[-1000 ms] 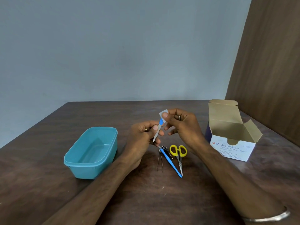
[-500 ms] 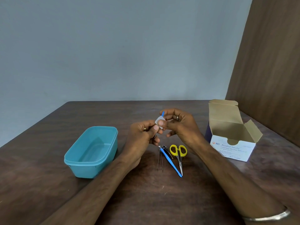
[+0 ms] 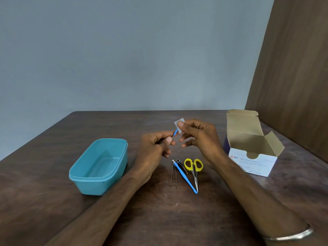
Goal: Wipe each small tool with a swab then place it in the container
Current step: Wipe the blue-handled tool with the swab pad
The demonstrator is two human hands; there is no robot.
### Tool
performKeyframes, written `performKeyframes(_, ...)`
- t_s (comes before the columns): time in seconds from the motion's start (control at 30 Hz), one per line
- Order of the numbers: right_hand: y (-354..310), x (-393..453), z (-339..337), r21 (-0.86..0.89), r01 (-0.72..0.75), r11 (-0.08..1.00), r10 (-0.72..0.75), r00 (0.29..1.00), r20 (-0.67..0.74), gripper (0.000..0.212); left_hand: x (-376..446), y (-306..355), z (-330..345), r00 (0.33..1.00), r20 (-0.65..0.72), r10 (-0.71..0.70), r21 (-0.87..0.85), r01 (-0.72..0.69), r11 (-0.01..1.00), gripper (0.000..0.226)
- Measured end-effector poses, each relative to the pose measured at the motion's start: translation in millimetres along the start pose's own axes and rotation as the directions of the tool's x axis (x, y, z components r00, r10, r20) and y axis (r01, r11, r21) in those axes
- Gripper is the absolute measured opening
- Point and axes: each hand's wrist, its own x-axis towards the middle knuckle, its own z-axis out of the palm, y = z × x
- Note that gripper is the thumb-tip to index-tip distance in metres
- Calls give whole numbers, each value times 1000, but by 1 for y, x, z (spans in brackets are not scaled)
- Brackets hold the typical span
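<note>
Right hand (image 3: 198,137) pinches swab (image 3: 179,125), left hand (image 3: 156,148) grips blue-tipped tool (image 3: 175,132) — thin shaft could slip toward 6 o'clock — loose pinch.

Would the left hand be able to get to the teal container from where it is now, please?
Probably yes. The teal container sits open on the table just to the left of the left hand, with nothing between them. The hand is occupied, though: it holds a small blue-handled tool, which the right hand wipes with a swab.
</note>
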Motion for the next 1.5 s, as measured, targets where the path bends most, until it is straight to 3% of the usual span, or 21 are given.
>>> performKeyframes(0.3,0,3,-3,180,-129,975,124,992,38,20,0,-1,0,997,23,70,104,-72,992,26)
performKeyframes(0.43,2,3,-2,174,-124,977,123,992,21,12,-1,1,2,994,43,98,208,-105,973,29)
performKeyframes(0.63,2,2,-2,166,-121,979,118,993,27,14,-1,2,1,995,19,102,203,-103,974,27)
performKeyframes(0.87,2,1,4,73,-70,995,63,994,93,17,-2,5,1,1000,19,18,-7,-18,1000,30)
performKeyframes(1.07,1,0,4,62,-79,995,71,990,125,33,-4,11,-1,998,53,-20,-116,26,993,29)
performKeyframes(1.3,0,-1,0,148,-151,977,134,984,116,30,-1,10,-4,999,43,34,-41,-32,999,34)
performKeyframes(1.5,-9,-4,-1,252,-338,907,270,925,269,27,-1,6,-5,989,-31,144,116,-140,983,39)
